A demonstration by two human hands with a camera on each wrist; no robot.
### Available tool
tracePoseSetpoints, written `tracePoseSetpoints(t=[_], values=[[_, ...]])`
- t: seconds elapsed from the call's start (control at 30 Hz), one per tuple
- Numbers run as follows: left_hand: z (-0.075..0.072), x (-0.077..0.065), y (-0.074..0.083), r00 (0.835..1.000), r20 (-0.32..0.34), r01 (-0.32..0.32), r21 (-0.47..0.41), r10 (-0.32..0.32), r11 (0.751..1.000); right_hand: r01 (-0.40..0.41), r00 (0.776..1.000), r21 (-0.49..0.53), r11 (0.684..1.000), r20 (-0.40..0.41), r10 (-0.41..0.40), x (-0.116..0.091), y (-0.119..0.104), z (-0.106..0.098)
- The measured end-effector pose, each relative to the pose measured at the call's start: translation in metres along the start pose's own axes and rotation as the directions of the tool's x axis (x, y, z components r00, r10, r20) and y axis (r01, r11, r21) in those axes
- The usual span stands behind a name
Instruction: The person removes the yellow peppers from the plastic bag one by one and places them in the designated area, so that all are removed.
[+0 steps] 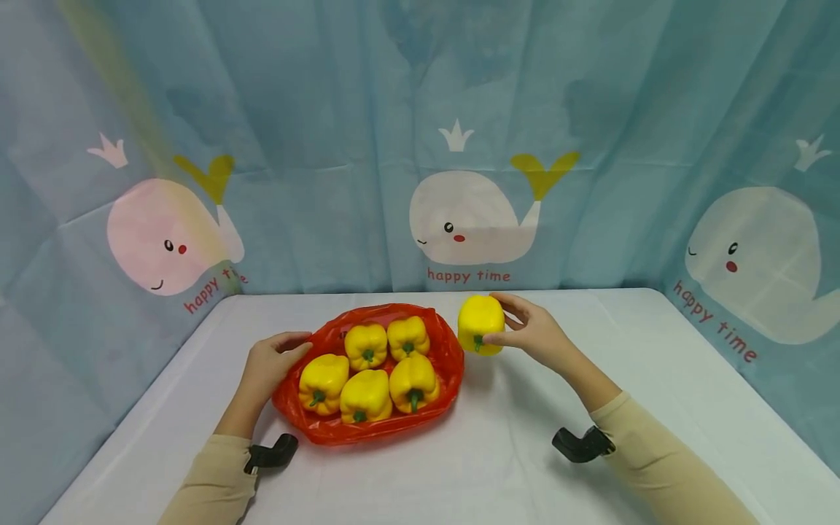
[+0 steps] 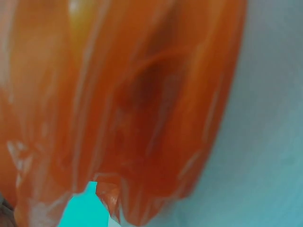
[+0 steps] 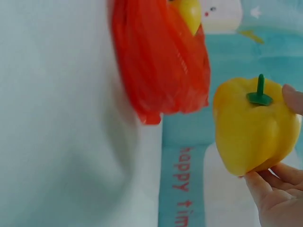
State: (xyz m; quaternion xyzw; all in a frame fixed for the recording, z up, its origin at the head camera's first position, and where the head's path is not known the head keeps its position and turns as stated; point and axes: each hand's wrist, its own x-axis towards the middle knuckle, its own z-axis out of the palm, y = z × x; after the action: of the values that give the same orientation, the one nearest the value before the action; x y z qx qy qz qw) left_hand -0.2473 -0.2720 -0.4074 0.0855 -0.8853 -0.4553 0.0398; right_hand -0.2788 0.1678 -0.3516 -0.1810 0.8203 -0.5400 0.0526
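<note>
A red plastic bag (image 1: 367, 432) lies spread open on the table, with several yellow bell peppers (image 1: 365, 396) inside, green stems toward me. At its left rim, my left hand (image 1: 267, 368) grips the bag's edge between thumb and fingers. Just past the bag's right side, my right hand (image 1: 534, 335) holds another yellow bell pepper (image 1: 481, 321) up above the table. In the right wrist view, fingers and thumb clasp this pepper (image 3: 255, 127) from opposite sides. Crumpled red film (image 2: 142, 109) fills most of the left wrist view and hides the left fingers.
A white cloth covers the table (image 1: 499, 452). Behind it hangs a blue curtain (image 1: 354, 219) with printed whales, curving round both sides. Black wrist-worn pieces (image 1: 582, 445) sit at both cuffs.
</note>
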Motion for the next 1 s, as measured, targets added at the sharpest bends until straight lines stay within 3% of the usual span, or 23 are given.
tracePoseSetpoints(t=[0.53,1.0], values=[[0.0,0.0,-0.001,1.0,0.0,-0.01,-0.011,0.01,1.0,-0.095,0.995,-0.033,0.995,0.012,0.096,-0.001,0.039,-0.034],[0.001,-0.004,0.003,1.0,-0.005,-0.003,-0.011,0.003,1.0,-0.153,0.984,-0.014,0.988,0.088,0.153,0.004,0.055,-0.045]])
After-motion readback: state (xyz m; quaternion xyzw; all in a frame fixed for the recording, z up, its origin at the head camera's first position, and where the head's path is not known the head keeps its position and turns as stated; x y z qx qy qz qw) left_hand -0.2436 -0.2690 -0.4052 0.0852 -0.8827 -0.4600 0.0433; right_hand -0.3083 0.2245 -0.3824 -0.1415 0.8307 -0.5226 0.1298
